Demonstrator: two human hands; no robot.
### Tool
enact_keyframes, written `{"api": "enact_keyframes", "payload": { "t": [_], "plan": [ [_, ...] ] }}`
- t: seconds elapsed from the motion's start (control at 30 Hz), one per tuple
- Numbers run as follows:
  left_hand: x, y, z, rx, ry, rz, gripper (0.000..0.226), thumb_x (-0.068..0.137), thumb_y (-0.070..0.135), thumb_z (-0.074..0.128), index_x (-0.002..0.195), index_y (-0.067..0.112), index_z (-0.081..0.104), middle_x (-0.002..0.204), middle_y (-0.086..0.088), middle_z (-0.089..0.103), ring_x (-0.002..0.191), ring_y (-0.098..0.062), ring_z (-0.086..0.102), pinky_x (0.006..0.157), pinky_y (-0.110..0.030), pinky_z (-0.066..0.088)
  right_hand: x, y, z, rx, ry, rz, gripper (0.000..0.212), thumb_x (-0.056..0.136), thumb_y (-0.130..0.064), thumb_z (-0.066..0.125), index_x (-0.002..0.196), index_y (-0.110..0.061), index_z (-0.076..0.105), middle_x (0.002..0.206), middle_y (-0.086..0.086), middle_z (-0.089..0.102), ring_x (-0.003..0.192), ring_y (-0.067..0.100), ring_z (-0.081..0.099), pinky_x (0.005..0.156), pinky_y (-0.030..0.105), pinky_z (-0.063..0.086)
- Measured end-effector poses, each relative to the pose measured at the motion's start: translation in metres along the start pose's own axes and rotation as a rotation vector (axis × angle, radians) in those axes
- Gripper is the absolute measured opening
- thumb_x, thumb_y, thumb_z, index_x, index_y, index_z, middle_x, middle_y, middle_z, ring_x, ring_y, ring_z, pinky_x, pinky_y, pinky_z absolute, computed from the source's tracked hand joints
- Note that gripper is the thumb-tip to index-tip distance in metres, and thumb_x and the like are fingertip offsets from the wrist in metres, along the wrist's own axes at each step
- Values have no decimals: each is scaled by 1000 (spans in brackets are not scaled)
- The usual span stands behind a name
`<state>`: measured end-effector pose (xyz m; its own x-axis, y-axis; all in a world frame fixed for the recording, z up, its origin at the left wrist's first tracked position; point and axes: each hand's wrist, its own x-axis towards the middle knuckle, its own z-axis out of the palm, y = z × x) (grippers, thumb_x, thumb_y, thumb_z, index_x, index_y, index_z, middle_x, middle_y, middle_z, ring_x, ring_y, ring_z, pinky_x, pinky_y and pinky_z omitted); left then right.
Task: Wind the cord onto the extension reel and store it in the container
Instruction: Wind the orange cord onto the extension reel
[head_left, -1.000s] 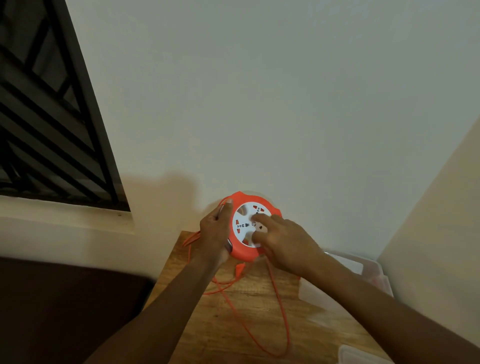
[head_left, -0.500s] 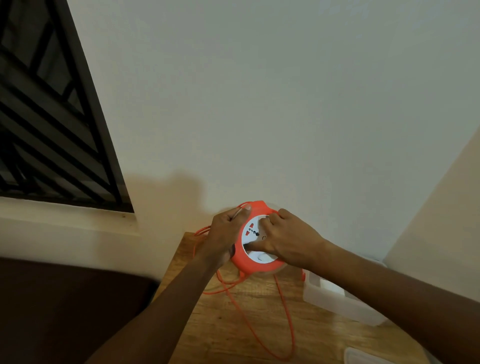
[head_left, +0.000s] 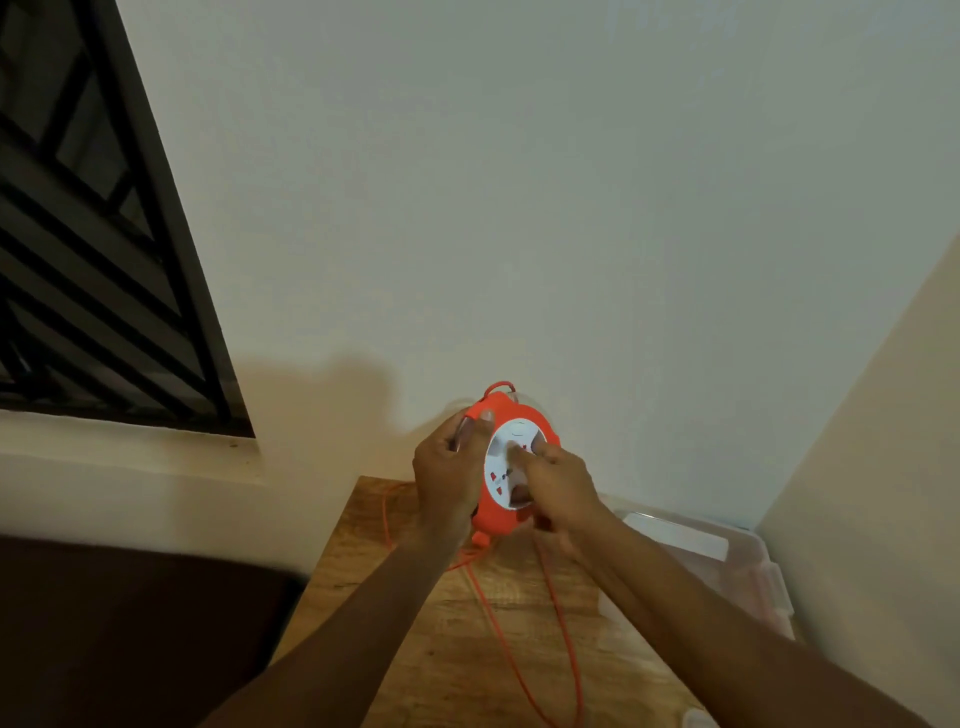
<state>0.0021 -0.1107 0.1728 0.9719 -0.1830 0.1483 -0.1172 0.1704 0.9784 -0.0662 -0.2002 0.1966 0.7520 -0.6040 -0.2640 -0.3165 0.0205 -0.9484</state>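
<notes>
An orange extension reel (head_left: 498, 514) with a white socket face is held upright above the wooden table (head_left: 415, 649). My left hand (head_left: 452, 467) grips its left rim, thumb on the top edge. My right hand (head_left: 556, 488) presses curled fingers into the white face. A loop of orange cord (head_left: 556, 623) hangs from the reel and trails over the table toward me. A clear plastic container (head_left: 748, 561) sits on the table at the right, partly hidden by my right forearm.
The table stands in a corner, with a pale wall behind and another at the right. A dark barred window (head_left: 93, 260) is at the left. A clear lid's corner (head_left: 696, 719) shows at the bottom edge.
The reel's white face has turned under my right hand's fingers. My left hand has shifted its hold on the rim, and the hanging cord loop has moved.
</notes>
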Motion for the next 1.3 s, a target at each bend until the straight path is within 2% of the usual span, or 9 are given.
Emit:
{"api": "enact_keyframes", "payload": {
  "t": [0.07, 0.17, 0.3, 0.43, 0.57, 0.8, 1.03, 1.2, 1.3],
  "plan": [
    [1, -3, -6, -17, -17, -5, 17, 98, 36, 68, 86, 26, 75, 84, 2, 80, 79, -23, 79, 71, -40, 68, -7, 2, 1, 233, -34, 146, 43, 92, -34, 58, 132, -19, 56, 94, 13, 73, 63, 20, 68, 44, 26, 47],
    [4, -8, -13, -48, -69, -59, 19, 99, 35, 67, 85, 26, 76, 81, 5, 81, 76, -19, 80, 61, -29, 65, -9, 10, -1, 102, -86, 51, 56, 91, -26, 62, 143, -26, 43, 111, 7, 69, 78, 23, 73, 53, 34, 56],
    [0, -13, -15, -180, -75, -201, 35, 97, 37, 68, 84, 6, 74, 85, -19, 78, 75, -29, 76, 68, -42, 62, -18, 10, -13, -536, -50, -302, 60, 81, -34, 68, 134, -19, 47, 106, -3, 65, 88, 9, 62, 65, 22, 48],
    [0, -14, -21, -183, -115, -268, 32, 96, 44, 67, 84, 17, 79, 87, -9, 82, 77, -30, 79, 71, -45, 64, -21, 4, -29, -1292, 97, -796, 39, 85, -32, 59, 123, -25, 59, 110, 2, 70, 89, 26, 67, 70, 32, 51],
    [-1, -10, -25, -178, -172, -287, 27, 98, 44, 66, 78, 35, 82, 85, 0, 83, 75, -22, 81, 57, -30, 63, -11, -9, -45, -1546, -218, -1149, 31, 78, -17, 74, 109, -21, 71, 141, 10, 53, 105, 33, 63, 70, 41, 55],
    [-4, -6, -24, -81, -316, -235, 17, 98, 47, 64, 93, 42, 80, 97, 3, 83, 85, -22, 81, 63, -32, 64, -5, -7, -47, -1913, -462, -1207, 49, 89, -33, 68, 136, -37, 52, 158, 12, 23, 130, 39, 41, 100, 53, 44],
    [0, -1, -25, -43, -337, -207, 19, 99, 43, 64, 91, 40, 81, 94, 2, 83, 81, -21, 81, 62, -27, 62, -10, -12, -39, -2050, -311, -1345, 53, 79, -41, 78, 127, -39, 57, 127, 19, 58, 106, 36, 58, 91, 50, 48],
    [4, -1, -27, -94, -359, -264, 23, 98, 40, 64, 90, 29, 83, 96, -9, 82, 78, -26, 80, 62, -34, 64, -7, -16, -41, -1885, -224, -1368, 58, 77, -38, 77, 128, -42, 50, 88, 10, 66, 75, 29, 63, 72, 39, 46],
    [2, -2, -24, -149, -316, -282, 25, 99, 43, 63, 90, 30, 83, 97, -7, 83, 80, -26, 81, 60, -33, 63, -6, -18, -42, -1749, -158, -1286, 63, 72, -42, 75, 130, -38, 50, 89, 6, 71, 72, 27, 67, 68, 35, 47]
  ]
}}
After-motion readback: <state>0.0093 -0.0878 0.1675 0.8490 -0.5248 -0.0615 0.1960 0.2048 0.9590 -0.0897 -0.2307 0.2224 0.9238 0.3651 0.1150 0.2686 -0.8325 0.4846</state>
